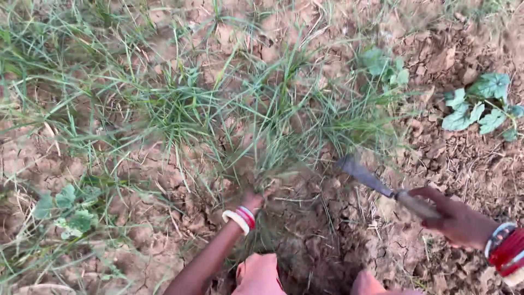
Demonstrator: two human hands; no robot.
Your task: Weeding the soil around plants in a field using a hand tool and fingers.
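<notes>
Outdoor field: cracked soil (pixel 136 240), grass (pixel 180 109).

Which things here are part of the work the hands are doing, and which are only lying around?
In the work:
- left hand, gripping the base of the grass clump
- right hand, holding a small digging tool, blade at the grass roots
- loosened soil

Only lying around:
- broad-leaved plant at right
- small leafy weed at left
- dry straw
</notes>
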